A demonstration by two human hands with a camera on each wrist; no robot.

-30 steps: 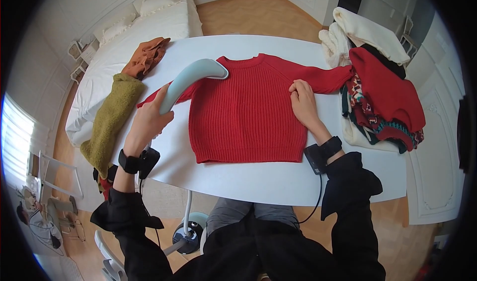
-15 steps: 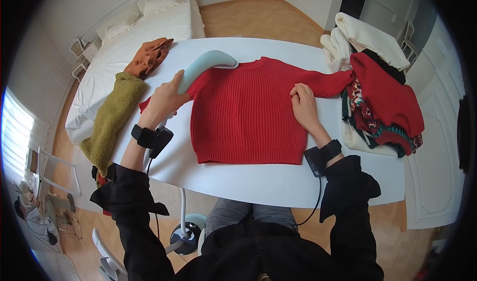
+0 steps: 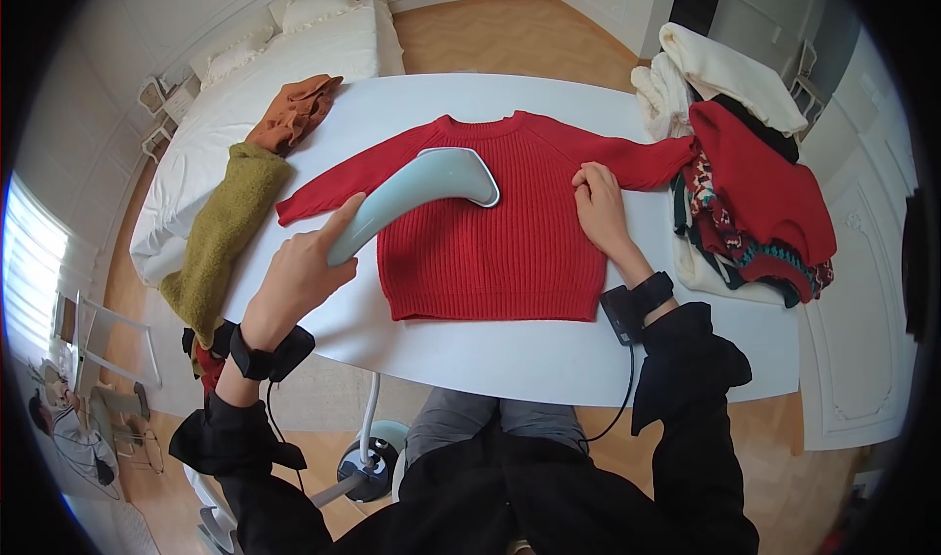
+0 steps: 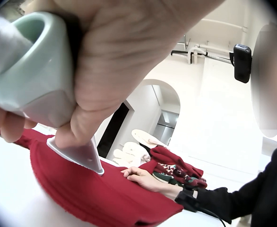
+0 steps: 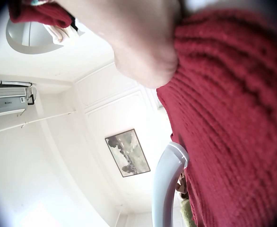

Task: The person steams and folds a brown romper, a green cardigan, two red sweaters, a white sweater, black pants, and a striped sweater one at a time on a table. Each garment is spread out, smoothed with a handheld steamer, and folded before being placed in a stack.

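A red ribbed sweater (image 3: 529, 261) lies flat on the white table (image 3: 470, 354), both sleeves spread sideways. My left hand (image 3: 304, 271) grips the handle of a pale green handheld garment steamer (image 3: 412, 192). The steamer's head lies over the sweater's upper chest; in the left wrist view its pale plate (image 4: 82, 156) is close over the knit. My right hand (image 3: 600, 207) rests at the sweater's side near the underarm, fingers curled at the fabric. In the right wrist view, ridges of the knit run toward that hand (image 5: 148, 52); its fingertips are hidden there.
A pile of folded knitwear (image 3: 765, 192) stands at the table's right end, touching the sweater's cuff. Along the left edge lie an olive garment (image 3: 225, 241) and a rust-brown one (image 3: 294, 114). The steamer's hose (image 3: 371, 423) runs down to its base (image 3: 368, 472) on the floor.
The steamer has moved from the sweater's left shoulder and neckline down and right onto the chest, swinging its head round. My left hand went up, then came back down. My right hand stayed in place.
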